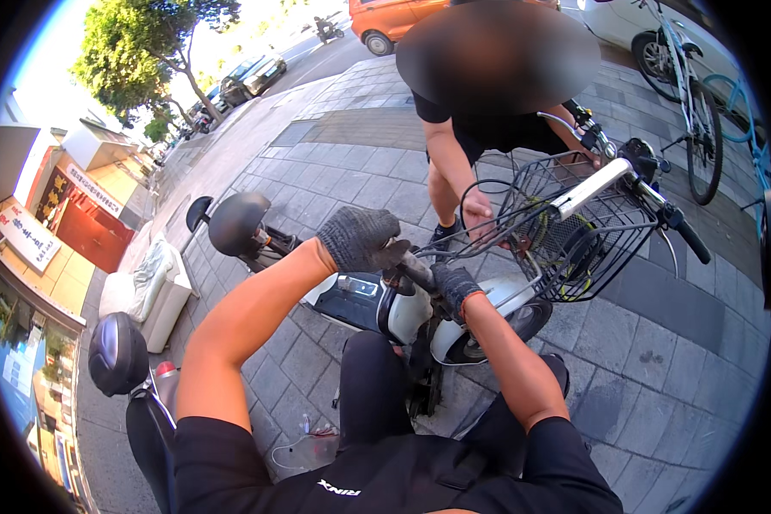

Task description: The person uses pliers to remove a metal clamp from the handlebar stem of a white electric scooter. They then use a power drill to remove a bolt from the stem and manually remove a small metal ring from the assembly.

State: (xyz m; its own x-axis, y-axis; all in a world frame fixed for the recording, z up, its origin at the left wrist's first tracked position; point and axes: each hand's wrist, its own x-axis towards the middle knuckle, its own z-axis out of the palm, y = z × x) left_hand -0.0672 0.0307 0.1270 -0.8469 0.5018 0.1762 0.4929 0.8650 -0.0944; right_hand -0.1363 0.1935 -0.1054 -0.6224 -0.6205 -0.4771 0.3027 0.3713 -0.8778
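A small white electric scooter [411,313] stands in front of me, its front wheel [527,321] to the right. My left hand [360,240], in a dark grey knit glove, is closed in a fist above the top of the steering column [415,272]; what it grips is hidden. My gloved right hand [454,287] is wrapped round the column just below. Dark cables [480,248] run from there to the handlebar [595,184], which lies over the black wire basket [574,274]. Opposite, another person's bare hand [478,214] is beside the cables and basket.
The other person [480,133] crouches across the scooter. A dark rounded seat [238,224] is at its left end. A second scooter with a black top box [118,353] stands at my left, near a pale sofa [158,300]. Bicycles [690,94] stand far right on the paving.
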